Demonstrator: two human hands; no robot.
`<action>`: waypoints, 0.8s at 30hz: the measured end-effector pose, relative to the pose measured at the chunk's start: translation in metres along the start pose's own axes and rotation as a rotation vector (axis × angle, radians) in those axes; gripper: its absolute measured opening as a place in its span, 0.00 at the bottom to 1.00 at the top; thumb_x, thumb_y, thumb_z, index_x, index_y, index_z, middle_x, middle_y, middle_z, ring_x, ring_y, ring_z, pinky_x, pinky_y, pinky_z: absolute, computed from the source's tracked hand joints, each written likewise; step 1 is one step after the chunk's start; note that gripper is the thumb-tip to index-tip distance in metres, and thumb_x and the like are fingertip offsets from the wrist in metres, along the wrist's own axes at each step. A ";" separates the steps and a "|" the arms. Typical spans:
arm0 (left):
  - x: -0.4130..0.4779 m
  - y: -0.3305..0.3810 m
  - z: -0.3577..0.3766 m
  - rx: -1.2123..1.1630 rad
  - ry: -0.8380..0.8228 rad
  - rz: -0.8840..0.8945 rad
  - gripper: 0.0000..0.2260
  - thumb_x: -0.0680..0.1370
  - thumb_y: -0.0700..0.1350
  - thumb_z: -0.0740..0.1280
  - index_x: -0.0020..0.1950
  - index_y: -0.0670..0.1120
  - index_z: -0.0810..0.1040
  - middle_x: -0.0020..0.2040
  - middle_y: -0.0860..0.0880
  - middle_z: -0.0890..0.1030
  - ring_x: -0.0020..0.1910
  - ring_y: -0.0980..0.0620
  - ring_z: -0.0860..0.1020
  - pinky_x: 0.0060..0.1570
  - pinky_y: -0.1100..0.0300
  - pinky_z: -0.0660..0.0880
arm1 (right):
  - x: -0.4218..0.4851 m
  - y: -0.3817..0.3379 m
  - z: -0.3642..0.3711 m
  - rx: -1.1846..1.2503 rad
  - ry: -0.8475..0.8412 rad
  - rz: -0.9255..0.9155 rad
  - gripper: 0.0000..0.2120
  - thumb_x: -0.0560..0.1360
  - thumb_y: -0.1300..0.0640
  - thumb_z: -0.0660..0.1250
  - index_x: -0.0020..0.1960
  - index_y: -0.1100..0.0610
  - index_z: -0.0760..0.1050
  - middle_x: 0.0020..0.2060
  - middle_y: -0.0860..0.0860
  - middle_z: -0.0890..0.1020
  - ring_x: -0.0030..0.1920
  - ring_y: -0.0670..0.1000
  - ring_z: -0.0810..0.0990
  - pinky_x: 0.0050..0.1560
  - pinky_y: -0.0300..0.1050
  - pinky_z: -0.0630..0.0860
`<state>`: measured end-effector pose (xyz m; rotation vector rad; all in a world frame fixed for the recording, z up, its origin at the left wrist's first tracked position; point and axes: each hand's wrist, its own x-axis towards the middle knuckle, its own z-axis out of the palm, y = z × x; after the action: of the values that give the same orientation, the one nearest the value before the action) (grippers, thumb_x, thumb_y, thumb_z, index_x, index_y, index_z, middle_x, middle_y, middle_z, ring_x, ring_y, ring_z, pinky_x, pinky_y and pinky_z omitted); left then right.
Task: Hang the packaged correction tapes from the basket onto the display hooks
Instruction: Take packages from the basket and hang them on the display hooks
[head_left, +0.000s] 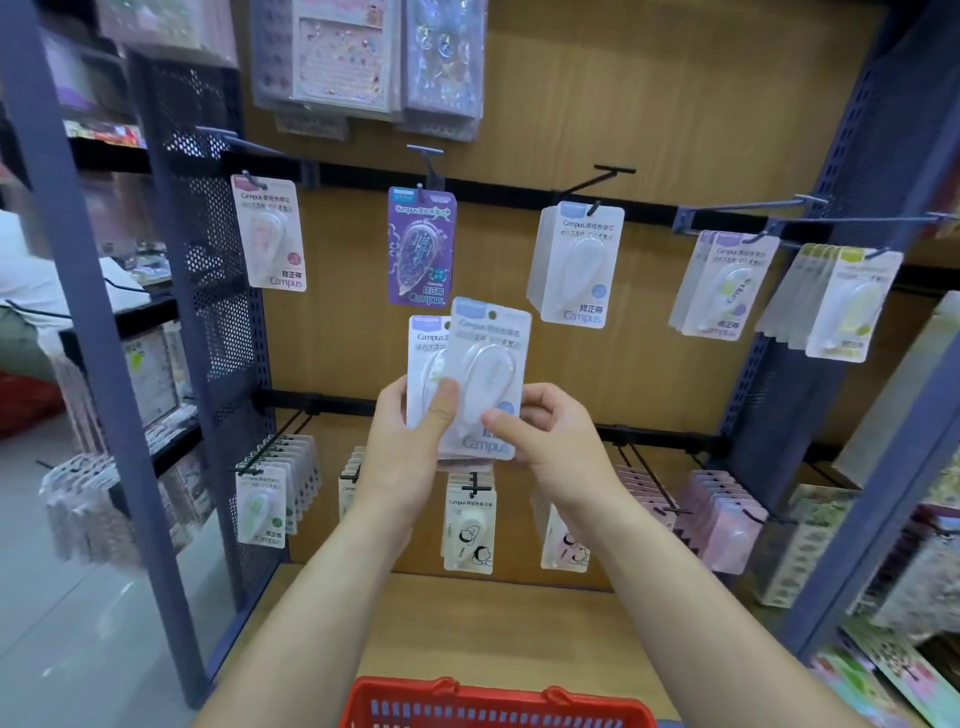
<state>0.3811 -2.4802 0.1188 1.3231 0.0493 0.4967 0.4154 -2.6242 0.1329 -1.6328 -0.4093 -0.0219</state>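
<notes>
The red basket (493, 704) sits nearest, below my forearms. Above it my left hand (410, 441) grips a small stack of packaged correction tapes (423, 353), thumb across the front, while my right hand (550, 441) pinches the lower corner of the front pack (491, 374). Beyond them, other packs hang on the display hooks (614, 170), with a purple pack (422, 244) just above the stack.

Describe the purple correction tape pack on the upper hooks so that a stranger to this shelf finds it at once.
On the wooden back panel, follow the upper black rail of hooks. The purple pack hangs second from the left, just above the held packs in the left hand and right hand. Its card alone is dark purple; the hanging packs either side are pale.
</notes>
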 end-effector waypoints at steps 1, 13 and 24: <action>0.001 -0.001 -0.001 -0.001 0.004 -0.005 0.30 0.74 0.62 0.72 0.71 0.50 0.73 0.61 0.49 0.84 0.57 0.44 0.85 0.55 0.37 0.81 | 0.000 -0.001 0.000 0.058 0.016 0.017 0.12 0.77 0.59 0.74 0.58 0.58 0.76 0.48 0.52 0.88 0.49 0.53 0.87 0.53 0.51 0.83; 0.011 -0.005 -0.010 0.050 0.046 0.050 0.19 0.80 0.48 0.71 0.70 0.51 0.73 0.58 0.55 0.84 0.52 0.57 0.85 0.47 0.55 0.83 | 0.055 -0.039 -0.046 0.233 0.355 -0.026 0.12 0.79 0.63 0.67 0.61 0.55 0.74 0.54 0.51 0.84 0.48 0.53 0.87 0.41 0.47 0.85; 0.011 -0.001 -0.013 0.008 0.071 0.036 0.18 0.79 0.46 0.72 0.68 0.54 0.72 0.57 0.56 0.84 0.51 0.56 0.85 0.53 0.48 0.84 | 0.098 -0.060 -0.062 0.175 0.401 -0.087 0.15 0.80 0.59 0.67 0.67 0.55 0.73 0.54 0.50 0.81 0.46 0.50 0.86 0.45 0.50 0.86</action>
<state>0.3870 -2.4648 0.1167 1.3160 0.0869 0.5743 0.5042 -2.6569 0.2221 -1.3954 -0.1669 -0.3633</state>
